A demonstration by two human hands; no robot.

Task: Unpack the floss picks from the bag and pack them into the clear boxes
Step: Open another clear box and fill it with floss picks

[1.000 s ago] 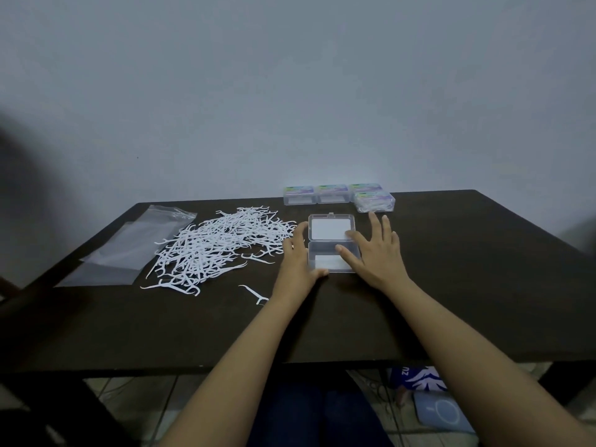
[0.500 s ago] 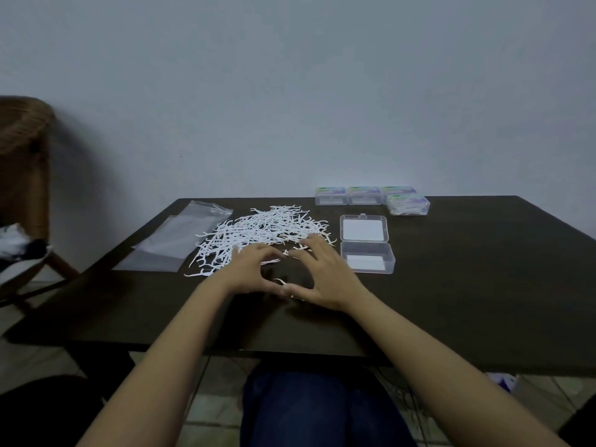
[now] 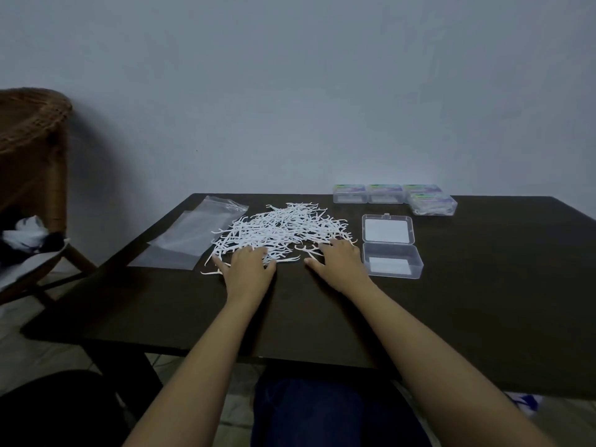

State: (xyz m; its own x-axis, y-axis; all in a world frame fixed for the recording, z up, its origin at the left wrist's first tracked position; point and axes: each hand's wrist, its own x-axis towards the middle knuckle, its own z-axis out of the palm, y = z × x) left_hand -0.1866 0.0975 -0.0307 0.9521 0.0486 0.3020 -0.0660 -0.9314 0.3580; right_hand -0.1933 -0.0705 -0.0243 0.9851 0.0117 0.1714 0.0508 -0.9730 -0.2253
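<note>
Two hands work the near edge of the heap. The left hand point(image 3: 248, 269) lies palm-down with its fingers spread over the picks at the heap's seven o'clock side. The right hand point(image 3: 338, 266) lies flat at five o'clock, fingers stretched into the heap and thumb out toward the left; neither pinches anything that I can see. The floss picks point(image 3: 283, 227) lie loose in a tangled white heap on the dark desk point(image 3: 483, 301), at twelve o'clock from the hands. They look very light, thin and springy, with hooked heads that catch on one another, so a big grab would likely drag a snarl along. My judgement is that a small bunch, raked together and pinched by the straight handles so the picks lie parallel, will go in best. At three o'clock of the heap, just beside the right hand, the open clear box point(image 3: 392, 262) has its base nearer and its lid point(image 3: 387, 230) folded back flat. Each half shows a pale rectangle, and no picks are in it. At one o'clock, by the far edge, four closed boxes point(image 3: 385, 193) sit in a cluster. The nearest one shows white shapes through its wall, probably picks; the others I cannot tell. At nine o'clock of the heap the clear bag point(image 3: 196, 237) lies flat and looks empty.
</note>
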